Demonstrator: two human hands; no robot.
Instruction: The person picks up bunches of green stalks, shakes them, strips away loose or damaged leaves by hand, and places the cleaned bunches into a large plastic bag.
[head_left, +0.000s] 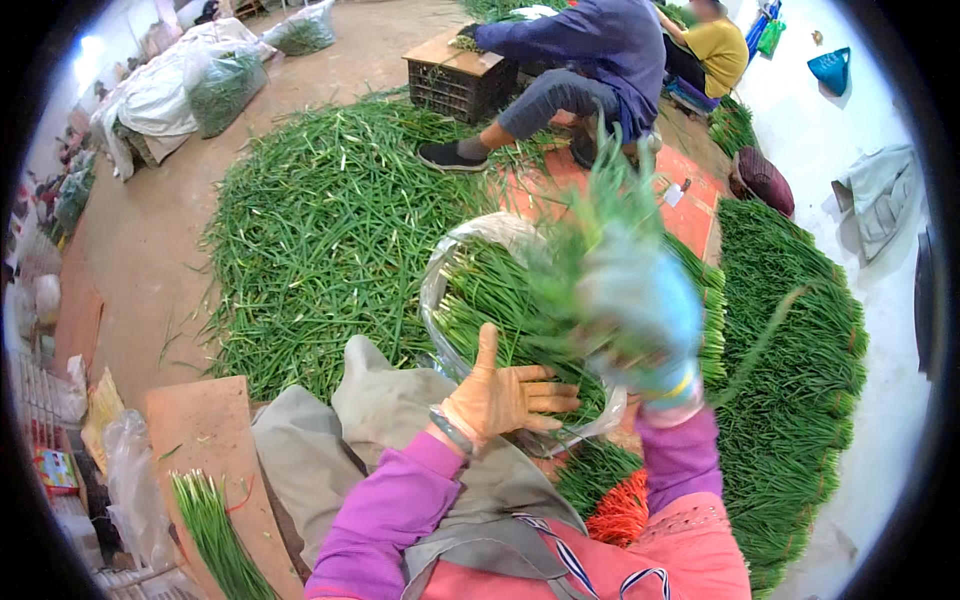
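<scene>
My left hand, in a tan glove, is spread with nothing in its fingers, palm up over the near edge of a clear plastic bag. Inside the bag lie green garlic chives with pale stem ends to the left. To the right, my right hand, in a light blue glove, is blurred by motion. It grips a bunch of loose green chives whose leaves stick up beyond it. A chive bundle lies on a board at lower left.
Loose chives cover the floor ahead and left. Stacked chive bundles line the right wall. Red ties lie by my right side. A co-worker sits ahead at a black crate; another person sits farther back.
</scene>
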